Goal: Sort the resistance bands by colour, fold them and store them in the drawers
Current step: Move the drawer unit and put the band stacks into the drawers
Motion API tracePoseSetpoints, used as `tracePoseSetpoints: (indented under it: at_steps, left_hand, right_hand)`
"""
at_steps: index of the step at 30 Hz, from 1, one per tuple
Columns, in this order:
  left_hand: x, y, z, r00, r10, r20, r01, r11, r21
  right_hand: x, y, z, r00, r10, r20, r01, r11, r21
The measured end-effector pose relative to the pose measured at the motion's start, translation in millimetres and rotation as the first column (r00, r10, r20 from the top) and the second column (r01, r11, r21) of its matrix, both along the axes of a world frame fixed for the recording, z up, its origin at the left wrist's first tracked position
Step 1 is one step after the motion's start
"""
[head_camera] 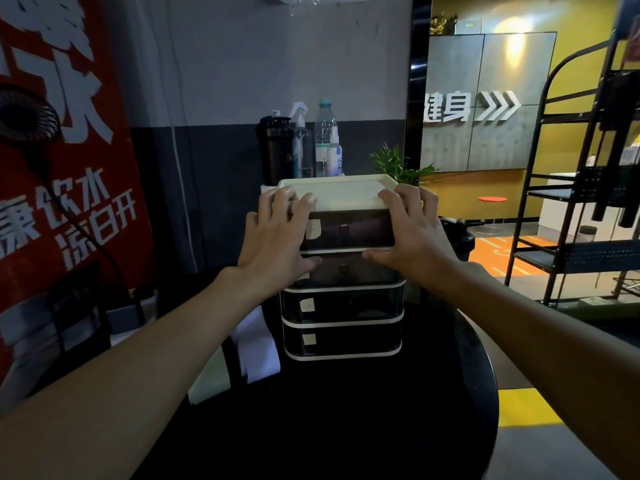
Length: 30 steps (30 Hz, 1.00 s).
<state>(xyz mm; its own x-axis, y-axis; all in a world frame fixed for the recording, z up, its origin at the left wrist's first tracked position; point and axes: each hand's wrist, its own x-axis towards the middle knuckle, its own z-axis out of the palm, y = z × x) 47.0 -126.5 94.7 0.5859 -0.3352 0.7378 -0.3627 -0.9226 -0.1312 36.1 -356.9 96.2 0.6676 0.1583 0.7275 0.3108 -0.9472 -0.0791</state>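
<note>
Black round table (346, 427) nearest, both bare forearms reaching across it. No loose resistance bands in sight; likely already stowed. White folded sheets (256, 344) lie just left of the drawer unit (343, 306), which stands four tiers high. Left hand (277, 233) and right hand (412, 230) bracket the top drawer (349, 230): fingers hooked over the cream lid (339, 190), thumbs under the drawer face, probably to seat it shut squarely. Dark contents inside, unidentifiable. Behind: black shaker (275, 150) and water bottle (325, 140).
</note>
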Motion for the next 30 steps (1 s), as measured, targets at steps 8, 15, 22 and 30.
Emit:
tracePoseSetpoints:
  at_steps: [8,15,22,30]
  left_hand:
    - [-17.5,32.5,-3.9,0.979,-0.164,-0.122,0.157,0.985,-0.065]
    - [-35.2,103.4,-34.6,0.925,-0.127,-0.357,0.057,0.978,-0.200]
    - [-46.5,160.7,-66.7,0.782,-0.040,-0.622,-0.089,0.981,-0.175]
    - [-49.8,189.9,-88.9,0.727,-0.085,-0.681,-0.072,0.977,-0.200]
  right_hand:
    - [-13.4,6.1,-3.1,0.995,-0.087,0.053,0.092,0.991,-0.093]
    - [-45.6,59.1,-29.7,0.992,0.119,0.052,-0.111,0.984,-0.140]
    - [-62.3,129.0,-98.4,0.890,0.382,-0.248,-0.393,0.920,0.007]
    - [-52.7,167.4,-156.6,0.813,0.429,-0.393,-0.371,0.903,0.219]
